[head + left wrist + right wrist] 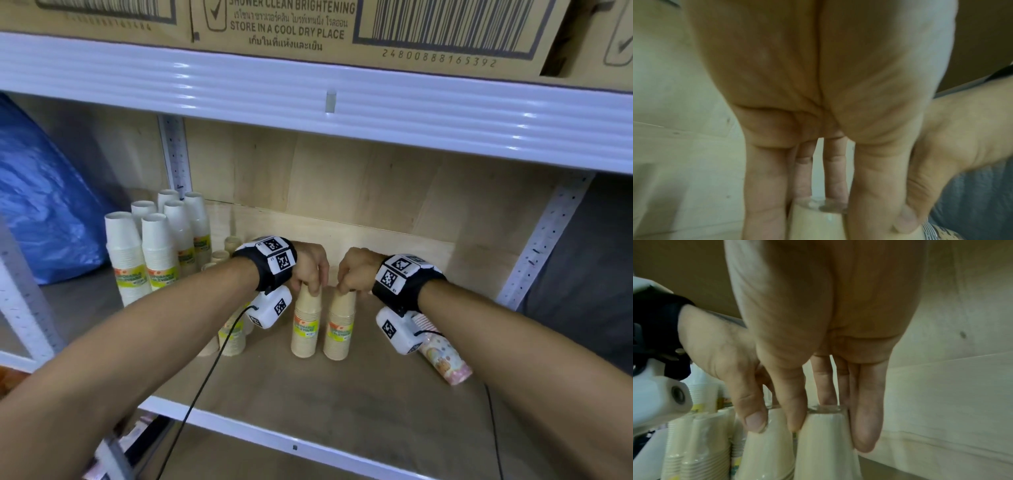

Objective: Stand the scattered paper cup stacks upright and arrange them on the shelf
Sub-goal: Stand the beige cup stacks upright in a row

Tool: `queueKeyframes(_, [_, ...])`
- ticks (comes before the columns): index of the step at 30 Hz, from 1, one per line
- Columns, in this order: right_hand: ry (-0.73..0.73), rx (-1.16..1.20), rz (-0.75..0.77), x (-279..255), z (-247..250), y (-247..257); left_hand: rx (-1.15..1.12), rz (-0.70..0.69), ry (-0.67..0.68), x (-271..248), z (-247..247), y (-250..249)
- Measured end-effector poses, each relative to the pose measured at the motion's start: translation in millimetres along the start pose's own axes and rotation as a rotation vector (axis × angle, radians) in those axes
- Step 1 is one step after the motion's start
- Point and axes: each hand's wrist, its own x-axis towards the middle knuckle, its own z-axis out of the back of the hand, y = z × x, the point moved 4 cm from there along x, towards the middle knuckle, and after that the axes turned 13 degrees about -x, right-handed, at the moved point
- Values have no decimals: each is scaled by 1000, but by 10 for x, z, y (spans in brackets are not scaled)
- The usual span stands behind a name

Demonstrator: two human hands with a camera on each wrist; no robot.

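Note:
Two tan paper cup stacks stand upright side by side, mouths down, in the middle of the shelf. My left hand grips the top of the left stack from above. My right hand grips the top of the right stack the same way. The left wrist view shows my left hand with its fingers around the stack's top. In the right wrist view, the right hand has thumb and fingers around its stack. A pink patterned stack lies on its side under my right wrist.
Several white cup stacks stand upright at the back left of the shelf. More tan stacks stand behind my left forearm. A blue bag fills the far left. Cardboard boxes sit on the shelf above.

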Motion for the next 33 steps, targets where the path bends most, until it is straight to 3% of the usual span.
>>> queueKeyframes(14, [267,151,261,-19,-63,1224,-31,224,-2,-943,172,752])
queueKeyframes(23, [183,148,351,54,-48,1819,-47,271,-90,-1286,300,1334])
queueKeyframes(33, [147,146,348,136,-94,2069,-58,233,-134,-1300,262,1618])
